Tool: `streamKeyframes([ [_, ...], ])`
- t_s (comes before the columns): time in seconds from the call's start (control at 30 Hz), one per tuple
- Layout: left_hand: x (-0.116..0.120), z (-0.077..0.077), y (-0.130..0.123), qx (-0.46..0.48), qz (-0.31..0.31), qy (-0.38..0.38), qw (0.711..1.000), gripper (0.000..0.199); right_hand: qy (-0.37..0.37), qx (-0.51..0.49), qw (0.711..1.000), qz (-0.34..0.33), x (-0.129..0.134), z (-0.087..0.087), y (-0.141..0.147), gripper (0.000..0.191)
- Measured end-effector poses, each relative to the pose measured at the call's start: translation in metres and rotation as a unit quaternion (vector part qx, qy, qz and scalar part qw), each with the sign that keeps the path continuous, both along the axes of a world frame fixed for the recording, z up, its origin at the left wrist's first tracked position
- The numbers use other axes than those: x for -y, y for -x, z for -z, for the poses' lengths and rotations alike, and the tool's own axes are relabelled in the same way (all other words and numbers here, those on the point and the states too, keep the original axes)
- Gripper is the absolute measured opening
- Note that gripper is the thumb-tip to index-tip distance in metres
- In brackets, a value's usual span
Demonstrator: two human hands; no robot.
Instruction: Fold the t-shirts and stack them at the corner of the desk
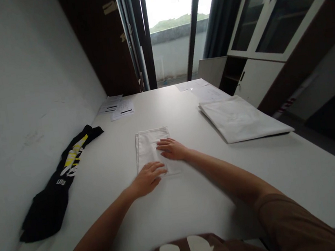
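A folded white cloth lies flat near the middle of the white table, with layered edges showing along its left side. My left hand rests on its lower part, palm down, fingers stretched toward the right. Across the cloth's right side lies my right hand, also palm down, its fingers spread and pointing left. Neither hand grips the fabric; both press on its surface. Part of the cloth is hidden under the hands.
A black garment with yellow and white print lies along the wall at left. A larger folded white cloth sits at right. Papers are at the back left, and more sheets at the back right.
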State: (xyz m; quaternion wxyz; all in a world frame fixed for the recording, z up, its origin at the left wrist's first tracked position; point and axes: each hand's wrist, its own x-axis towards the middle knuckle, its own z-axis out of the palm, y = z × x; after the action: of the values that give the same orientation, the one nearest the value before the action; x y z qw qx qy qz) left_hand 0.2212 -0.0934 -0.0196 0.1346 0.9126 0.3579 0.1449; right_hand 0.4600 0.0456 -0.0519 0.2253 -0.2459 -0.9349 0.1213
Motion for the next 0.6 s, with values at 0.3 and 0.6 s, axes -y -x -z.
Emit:
streamKeyframes([
  [0.3,-0.004,0.008,0.003,-0.025,0.007,0.003,1.0,0.047,-0.001,0.046,0.997,0.061,-0.003,0.003,0.0,0.053],
  [0.6,-0.004,0.026,0.004,-0.052,-0.089,-0.038,0.994,0.062,0.017,0.092,0.982,0.163,-0.021,0.011,-0.015,0.057],
])
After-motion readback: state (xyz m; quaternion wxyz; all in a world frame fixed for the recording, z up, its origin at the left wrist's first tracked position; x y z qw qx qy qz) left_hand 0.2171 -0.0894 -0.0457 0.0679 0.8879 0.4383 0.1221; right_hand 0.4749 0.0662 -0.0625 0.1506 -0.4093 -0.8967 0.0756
